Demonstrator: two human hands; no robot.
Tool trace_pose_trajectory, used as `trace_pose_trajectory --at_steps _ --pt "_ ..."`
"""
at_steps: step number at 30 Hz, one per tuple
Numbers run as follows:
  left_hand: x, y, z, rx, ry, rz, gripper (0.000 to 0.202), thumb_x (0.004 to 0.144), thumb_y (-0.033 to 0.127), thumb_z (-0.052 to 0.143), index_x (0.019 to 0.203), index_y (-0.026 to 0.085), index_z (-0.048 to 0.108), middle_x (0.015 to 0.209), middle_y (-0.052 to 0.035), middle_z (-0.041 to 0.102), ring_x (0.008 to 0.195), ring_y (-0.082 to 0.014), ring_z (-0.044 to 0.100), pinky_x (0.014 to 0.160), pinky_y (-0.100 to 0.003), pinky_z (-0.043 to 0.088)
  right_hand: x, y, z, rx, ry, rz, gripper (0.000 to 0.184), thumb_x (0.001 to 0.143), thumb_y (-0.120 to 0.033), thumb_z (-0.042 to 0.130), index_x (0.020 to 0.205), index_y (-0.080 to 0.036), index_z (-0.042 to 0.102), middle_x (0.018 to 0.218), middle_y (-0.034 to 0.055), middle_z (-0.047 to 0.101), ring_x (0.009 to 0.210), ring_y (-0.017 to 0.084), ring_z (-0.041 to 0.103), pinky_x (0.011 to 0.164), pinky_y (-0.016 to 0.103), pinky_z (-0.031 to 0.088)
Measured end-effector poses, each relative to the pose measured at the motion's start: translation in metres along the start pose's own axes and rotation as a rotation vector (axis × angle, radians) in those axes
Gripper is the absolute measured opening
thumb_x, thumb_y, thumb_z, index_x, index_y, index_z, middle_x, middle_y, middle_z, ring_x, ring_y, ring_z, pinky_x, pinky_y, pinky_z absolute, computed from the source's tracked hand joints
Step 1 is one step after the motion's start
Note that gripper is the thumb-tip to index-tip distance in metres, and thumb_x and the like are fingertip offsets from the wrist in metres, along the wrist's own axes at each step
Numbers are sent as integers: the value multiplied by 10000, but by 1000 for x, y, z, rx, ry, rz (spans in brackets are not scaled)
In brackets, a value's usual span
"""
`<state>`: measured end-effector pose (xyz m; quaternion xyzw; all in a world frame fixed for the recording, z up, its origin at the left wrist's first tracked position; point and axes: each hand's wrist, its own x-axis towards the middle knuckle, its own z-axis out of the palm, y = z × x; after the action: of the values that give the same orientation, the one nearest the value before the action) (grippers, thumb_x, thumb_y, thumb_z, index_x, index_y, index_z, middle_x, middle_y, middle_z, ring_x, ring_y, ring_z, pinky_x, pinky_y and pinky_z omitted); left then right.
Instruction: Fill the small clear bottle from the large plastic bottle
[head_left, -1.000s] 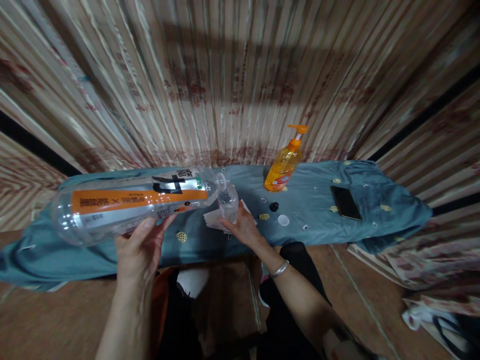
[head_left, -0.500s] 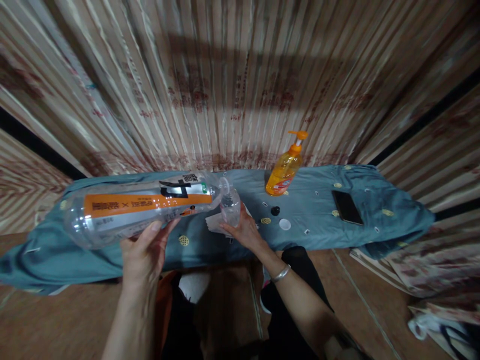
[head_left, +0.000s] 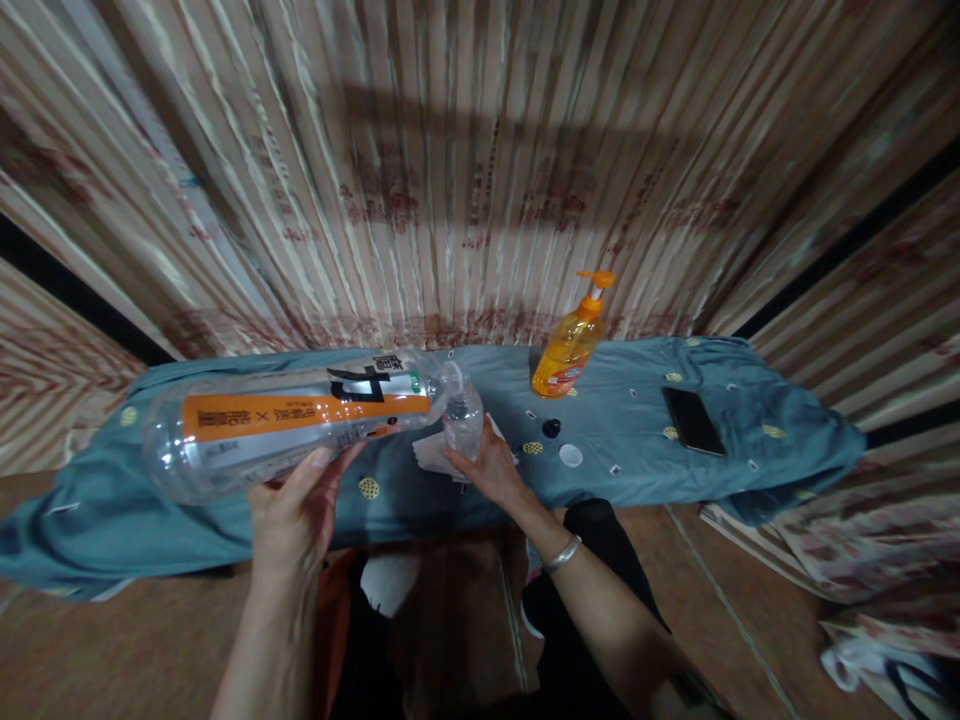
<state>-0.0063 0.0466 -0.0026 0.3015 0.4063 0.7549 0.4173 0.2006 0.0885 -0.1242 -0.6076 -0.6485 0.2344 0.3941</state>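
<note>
A large clear plastic bottle (head_left: 300, 415) with an orange and silver label lies nearly level in the air, its neck to the right. My left hand (head_left: 296, 500) grips it from below. In my right hand (head_left: 489, 462) is a small clear bottle (head_left: 463, 420), held roughly upright with a slight tilt. The big bottle's mouth meets the top of the small one; whether they touch or any liquid runs between them I cannot tell. Beneath the small bottle lies a white tissue (head_left: 431, 455), partly hidden by it.
An orange pump bottle (head_left: 568, 350) stands near the back of the cloth-covered bench (head_left: 615, 430). To its front are a small black cap (head_left: 551, 428) and a white round lid (head_left: 570, 455). Farther right lies a dark phone (head_left: 694, 420). A pleated curtain (head_left: 450, 180) hangs close behind.
The large bottle and my left hand have shifted slightly right. The small bottle leans a little more. The whole view has moved marginally, and both hands keep their hold.
</note>
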Motion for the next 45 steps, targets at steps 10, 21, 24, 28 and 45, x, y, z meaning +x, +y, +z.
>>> trace_pose_trajectory --at_steps 10,21,24,28,45 --pt "-1 -2 -1 -2 20 -5 404 499 331 968 831 244 754 946 -28 794 1032 -322 729 925 -522 608 1 -5 -3 -52 -6 6 716 808 -359 771 1426 -122 498 1201 172 754 1131 349 739 966 493 605" --pt "-1 0 1 -1 17 -4 445 471 321 969 864 247 774 981 -43 802 1010 -313 735 829 -461 643 1 -2 -3 1 7 -16 654 799 -341 762 1379 -158 520 1188 164 758 1116 352 744 952 513 611" --pt "-1 0 2 -4 14 1 428 480 309 965 861 264 776 970 -32 804 997 -307 740 835 -469 647 1 -1 -1 -3 6 -15 671 792 -356 763 1383 -144 525 1181 171 757 1116 364 740 964 544 609" --pt "-2 1 2 -13 -3 3 455 464 323 974 870 268 775 965 -31 805 959 -293 750 824 -451 655 2 -2 -2 -30 -2 0 692 793 -363 756 1399 -126 520 1166 164 755 1102 364 744 965 550 614" --pt "-1 -1 1 -10 -4 11 487 495 315 967 940 267 775 1010 -38 802 1033 -324 735 840 -465 648 2 -5 -2 -40 6 -8 651 797 -349 768 1376 -175 528 1129 140 765 1051 341 762 926 489 627"
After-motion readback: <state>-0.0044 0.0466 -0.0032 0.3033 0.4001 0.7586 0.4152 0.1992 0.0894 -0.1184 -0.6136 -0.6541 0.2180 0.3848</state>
